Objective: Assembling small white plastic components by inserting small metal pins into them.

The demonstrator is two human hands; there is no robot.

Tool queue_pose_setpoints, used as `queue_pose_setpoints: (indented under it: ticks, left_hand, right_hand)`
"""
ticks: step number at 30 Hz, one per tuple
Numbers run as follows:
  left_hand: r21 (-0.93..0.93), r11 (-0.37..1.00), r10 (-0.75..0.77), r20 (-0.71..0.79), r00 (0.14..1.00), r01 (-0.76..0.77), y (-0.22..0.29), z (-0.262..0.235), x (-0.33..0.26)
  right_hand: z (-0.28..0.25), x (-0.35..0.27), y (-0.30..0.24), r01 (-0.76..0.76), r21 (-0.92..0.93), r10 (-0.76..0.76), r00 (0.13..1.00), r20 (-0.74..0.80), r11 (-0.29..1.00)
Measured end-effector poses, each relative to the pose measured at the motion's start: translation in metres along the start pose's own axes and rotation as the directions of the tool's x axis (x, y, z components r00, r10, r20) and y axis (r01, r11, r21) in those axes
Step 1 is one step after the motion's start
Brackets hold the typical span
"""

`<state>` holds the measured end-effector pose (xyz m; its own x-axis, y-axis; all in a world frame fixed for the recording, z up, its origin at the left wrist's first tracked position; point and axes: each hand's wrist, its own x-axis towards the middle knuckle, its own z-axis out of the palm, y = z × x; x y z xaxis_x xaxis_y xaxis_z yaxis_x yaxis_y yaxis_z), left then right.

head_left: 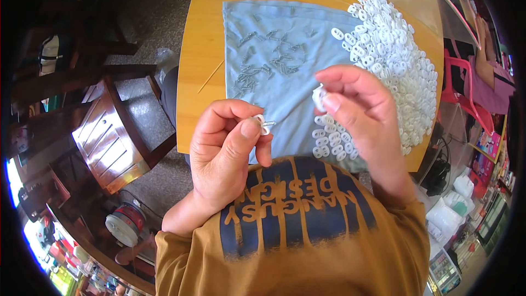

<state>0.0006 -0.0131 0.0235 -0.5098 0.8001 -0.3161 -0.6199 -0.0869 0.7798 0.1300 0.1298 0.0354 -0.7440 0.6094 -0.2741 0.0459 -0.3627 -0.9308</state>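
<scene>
Left hand (223, 138) pinches a white oval part (266, 130) above the blue cloth (293, 98) – thumb hides some. Right hand (361, 112) clamps a second white part (318, 98) – mostly covered, shape unclear.

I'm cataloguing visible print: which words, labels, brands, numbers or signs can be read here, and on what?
Shirt: large brown capitals on dark blue, upside down in view; legible, but not copied here.
Purple box, far right: any print too small to read.
White pieces: no lettering I can make out.
</scene>
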Motion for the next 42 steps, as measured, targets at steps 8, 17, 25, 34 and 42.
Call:
queue_pose_setpoints:
  ticks: [8, 17, 25, 34, 42]
  left_hand:
    - [-0.054, 0.998, -0.024, 0.039, 0.999, 0.026, -0.001, -0.005, -0.002]
    - [0.014, 0.999, -0.034, 0.085, 0.996, 0.033, -0.003, -0.001, -0.004]
    - [0.048, 0.998, -0.043, 0.107, 0.993, 0.038, -0.004, 0.007, -0.001]
    - [0.081, 0.996, -0.030, 0.094, 0.995, 0.023, -0.007, 0.006, -0.001]
    - [0.132, 0.991, -0.018, 0.119, 0.993, 0.002, -0.010, 0.004, -0.001]
  right_hand:
    - [0.002, -0.006, 0.008, -0.010, 0.230, -0.028, 0.986, 0.164, 0.973]
    - [0.008, -0.011, 0.003, -0.087, 0.215, 0.064, 0.992, 0.112, 0.973]
    - [0.003, -0.007, 0.006, 0.313, -0.197, -0.271, 0.939, 0.211, 0.929]
    - [0.006, -0.002, 0.003, 0.489, -0.419, -0.408, 0.871, 0.272, 0.765]
    - [0.008, 0.001, 0.008, 0.613, -0.521, -0.491, 0.789, 0.369, 0.594]
